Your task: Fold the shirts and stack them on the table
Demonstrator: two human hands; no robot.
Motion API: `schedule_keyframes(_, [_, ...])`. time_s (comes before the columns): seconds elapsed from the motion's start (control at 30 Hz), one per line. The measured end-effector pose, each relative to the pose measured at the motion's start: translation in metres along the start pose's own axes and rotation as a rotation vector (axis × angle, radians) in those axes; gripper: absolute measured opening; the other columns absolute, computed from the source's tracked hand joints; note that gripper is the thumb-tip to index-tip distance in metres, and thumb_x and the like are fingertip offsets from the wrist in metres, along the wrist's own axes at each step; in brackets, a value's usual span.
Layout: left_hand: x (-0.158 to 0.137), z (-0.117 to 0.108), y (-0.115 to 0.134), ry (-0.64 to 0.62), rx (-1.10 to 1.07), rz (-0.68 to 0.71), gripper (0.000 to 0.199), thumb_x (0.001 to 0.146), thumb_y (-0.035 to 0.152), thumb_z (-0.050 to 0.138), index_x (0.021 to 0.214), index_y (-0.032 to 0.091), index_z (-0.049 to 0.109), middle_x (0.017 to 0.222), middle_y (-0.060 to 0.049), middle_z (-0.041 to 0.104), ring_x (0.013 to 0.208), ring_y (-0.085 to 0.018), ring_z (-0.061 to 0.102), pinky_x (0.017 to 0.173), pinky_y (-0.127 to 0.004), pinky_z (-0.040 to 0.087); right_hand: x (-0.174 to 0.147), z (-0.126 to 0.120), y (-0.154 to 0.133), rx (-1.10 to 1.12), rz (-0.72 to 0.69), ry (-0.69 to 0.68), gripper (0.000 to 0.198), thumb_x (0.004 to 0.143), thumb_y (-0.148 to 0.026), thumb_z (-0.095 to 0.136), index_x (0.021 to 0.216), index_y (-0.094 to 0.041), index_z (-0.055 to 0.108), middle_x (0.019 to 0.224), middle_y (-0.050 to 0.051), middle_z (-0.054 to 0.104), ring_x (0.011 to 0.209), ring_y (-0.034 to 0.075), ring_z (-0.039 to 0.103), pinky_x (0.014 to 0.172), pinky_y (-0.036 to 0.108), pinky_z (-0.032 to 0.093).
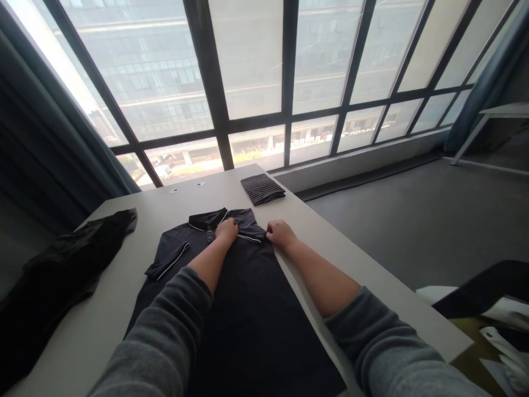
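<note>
A dark polo shirt point(243, 309) with white piping lies spread on the white table point(330, 242), its collar toward the window. My left hand point(227, 229) is closed on the shirt's upper chest, just right of the button placket. At the end of the right-hand sleeve, my right hand point(281, 232) pinches the cloth by the white-edged cuff. That sleeve lies folded inward over the chest. The other sleeve rests flat to the left. Both sets of fingertips are partly hidden behind the knuckles.
A folded black-and-white striped garment point(263, 188) lies at the table's far right edge. Crumpled black clothing point(61, 275) covers the left side. Cluttered items point(496, 320) stand beyond the table at lower right. Tall windows point(248, 60) and a blue curtain point(49, 121) stand behind.
</note>
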State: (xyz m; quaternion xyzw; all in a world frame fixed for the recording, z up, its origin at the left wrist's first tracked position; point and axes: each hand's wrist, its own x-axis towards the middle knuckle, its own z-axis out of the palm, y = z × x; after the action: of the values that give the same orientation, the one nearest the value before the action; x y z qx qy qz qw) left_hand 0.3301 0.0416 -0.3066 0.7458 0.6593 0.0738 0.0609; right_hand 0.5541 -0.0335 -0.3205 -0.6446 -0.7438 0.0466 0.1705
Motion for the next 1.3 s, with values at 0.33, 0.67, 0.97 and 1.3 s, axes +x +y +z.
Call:
schedule_keyframes(0.33, [0.013,0.011,0.005,0.042,0.079,0.262,0.042,0.106,0.033,0.041,0.14,0.028,0.065,0.157,-0.01,0.057,0.146,-0.03,0.05,0.12,-0.048,0.039,0.003,-0.011,0.0,0.016,-0.199,-0.026,0.022,0.085,-0.013,0.067,0.104,-0.018,0.078,0.112,0.01,0.074,0.109,0.026,0.065,0.098,0.031,0.045])
schedule_keyframes(0.67, [0.051,0.031,0.027,-0.154,0.097,0.369,0.061,0.108,0.037,0.029,0.167,0.022,0.036,0.177,-0.011,0.025,0.163,-0.029,0.025,0.128,-0.054,0.027,0.002,-0.017,-0.002,-0.007,-0.209,-0.105,0.021,0.088,-0.012,0.064,0.101,-0.016,0.081,0.108,0.01,0.077,0.1,0.022,0.07,0.089,0.026,0.048])
schedule_keyframes(0.97, [0.044,0.028,0.033,-0.155,0.094,0.204,0.07,0.107,0.052,0.025,0.17,0.022,0.029,0.179,-0.01,0.019,0.165,-0.031,0.019,0.131,-0.056,0.019,0.004,-0.026,-0.005,-0.1,-0.202,-0.201,0.03,0.086,-0.015,0.062,0.104,-0.02,0.086,0.109,0.011,0.081,0.103,0.025,0.073,0.088,0.027,0.05])
schedule_keyframes(1.3, [-0.073,0.022,0.01,-0.177,0.095,0.282,0.078,0.107,0.061,0.03,0.17,0.015,0.027,0.179,-0.011,0.012,0.166,-0.031,0.01,0.133,-0.05,0.014,-0.001,-0.025,-0.013,0.028,-0.257,-0.035,0.03,0.092,-0.013,0.059,0.109,-0.015,0.084,0.116,0.013,0.077,0.111,0.025,0.071,0.102,0.03,0.05])
